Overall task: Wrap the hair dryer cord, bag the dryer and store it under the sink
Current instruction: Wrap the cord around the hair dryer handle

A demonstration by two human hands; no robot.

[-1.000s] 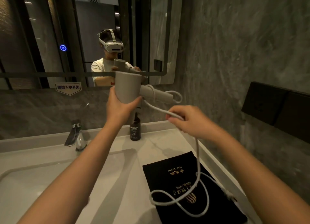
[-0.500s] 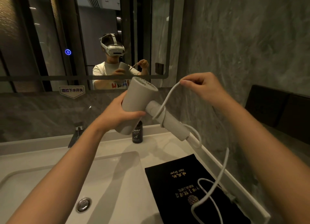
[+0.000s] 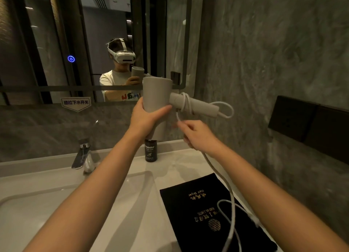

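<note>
My left hand (image 3: 146, 117) grips the barrel of a grey hair dryer (image 3: 156, 93), held up in front of the mirror with its handle pointing right. A white cord (image 3: 231, 199) is looped a few turns around the handle near the barrel. My right hand (image 3: 196, 134) pinches the cord just below the handle. From there the cord hangs down and trails in loose loops over a flat black drawstring bag (image 3: 188, 210) with gold lettering, lying on the counter at the lower right.
A white basin (image 3: 56, 204) fills the lower left, with a chrome faucet (image 3: 82, 155) behind it. A small dark hand-wash bottle (image 3: 150, 150) stands at the back of the counter. Stone wall with a black panel (image 3: 309, 123) is to the right.
My right hand has dropped from above the handle to below it, carrying the cord around. The dryer has tipped back so the handle points right again.
</note>
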